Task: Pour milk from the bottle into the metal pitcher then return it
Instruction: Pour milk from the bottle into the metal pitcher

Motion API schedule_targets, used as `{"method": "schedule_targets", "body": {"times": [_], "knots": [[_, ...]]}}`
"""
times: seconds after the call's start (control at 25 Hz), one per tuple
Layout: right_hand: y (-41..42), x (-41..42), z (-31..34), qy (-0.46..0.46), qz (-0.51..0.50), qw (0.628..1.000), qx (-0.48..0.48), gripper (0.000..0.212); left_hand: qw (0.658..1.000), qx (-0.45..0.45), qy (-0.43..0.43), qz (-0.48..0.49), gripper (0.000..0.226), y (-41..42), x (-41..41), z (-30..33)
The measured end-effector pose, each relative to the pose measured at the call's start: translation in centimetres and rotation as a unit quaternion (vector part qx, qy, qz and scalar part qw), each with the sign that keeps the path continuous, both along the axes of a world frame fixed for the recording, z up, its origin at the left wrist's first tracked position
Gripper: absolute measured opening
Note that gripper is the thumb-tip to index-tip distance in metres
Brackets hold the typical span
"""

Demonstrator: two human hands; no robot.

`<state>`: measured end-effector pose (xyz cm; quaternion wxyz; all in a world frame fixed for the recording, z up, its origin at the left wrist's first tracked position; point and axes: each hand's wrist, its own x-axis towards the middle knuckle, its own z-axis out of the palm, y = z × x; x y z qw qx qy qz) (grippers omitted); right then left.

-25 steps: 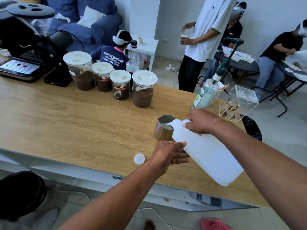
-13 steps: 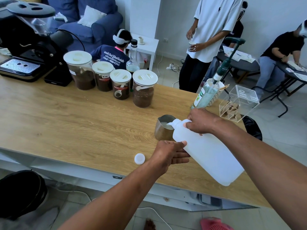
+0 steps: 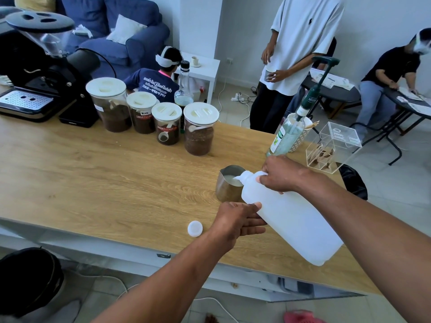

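A white plastic milk bottle (image 3: 291, 220) is tilted with its open mouth over the rim of the metal pitcher (image 3: 227, 185), and white milk shows inside the pitcher. My right hand (image 3: 283, 174) grips the bottle near its neck from above. My left hand (image 3: 238, 220) supports the bottle's lower side, fingers straight under it and thumb against its side. The bottle's white cap (image 3: 195, 228) lies on the wooden table (image 3: 105, 183), left of my left hand.
Several lidded jars of coffee (image 3: 198, 129) stand behind the pitcher, with a coffee machine (image 3: 35, 78) at the far left. A pump bottle (image 3: 289, 134) and a clear acrylic box (image 3: 331, 148) sit at the right edge. People stand and sit beyond the table.
The bottle and both my hands have stayed in place over the pitcher. The standing person behind the table has lowered their hands.
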<state>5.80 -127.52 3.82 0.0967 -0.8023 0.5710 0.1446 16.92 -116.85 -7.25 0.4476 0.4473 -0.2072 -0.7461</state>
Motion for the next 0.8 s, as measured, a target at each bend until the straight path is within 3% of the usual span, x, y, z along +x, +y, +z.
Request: {"method": "schedule_targets", "body": {"times": [0.8], "knots": [[0.17, -0.20, 0.38, 0.004, 0.004, 1.000, 0.002, 0.034, 1.000, 0.003, 0.003, 0.007, 0.030, 0.24, -0.37, 0.48]]}}
